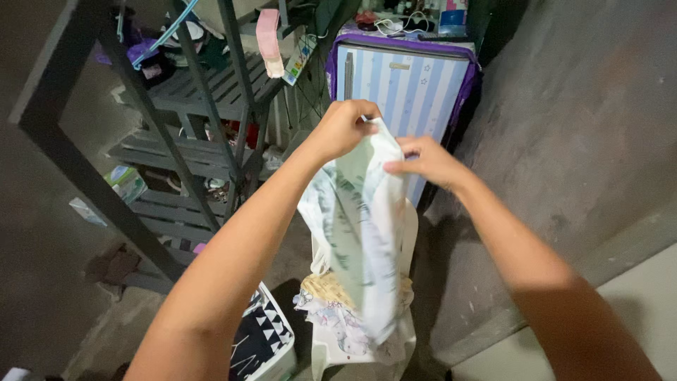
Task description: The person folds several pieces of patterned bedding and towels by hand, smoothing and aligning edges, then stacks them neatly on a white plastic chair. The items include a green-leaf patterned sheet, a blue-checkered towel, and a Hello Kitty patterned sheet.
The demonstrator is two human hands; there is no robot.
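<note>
Both hands up at frame centre: left hand (343,127) has its grip clenched on the top edge of a thin, soft white cloth (360,233) w/ a faint grey-green print, right hand (425,161) pinching the same edge just beside it at 3 o'clock, so the cloth hangs limp in long folds. Below, at 6 o'clock, a white plastic basket (331,360) holds crumpled printed fabrics. A striped blue-white fabric cabinet (423,85) w/ purple trim stands behind at 12, dark slatted shelf rack (190,92) at 10.
</note>
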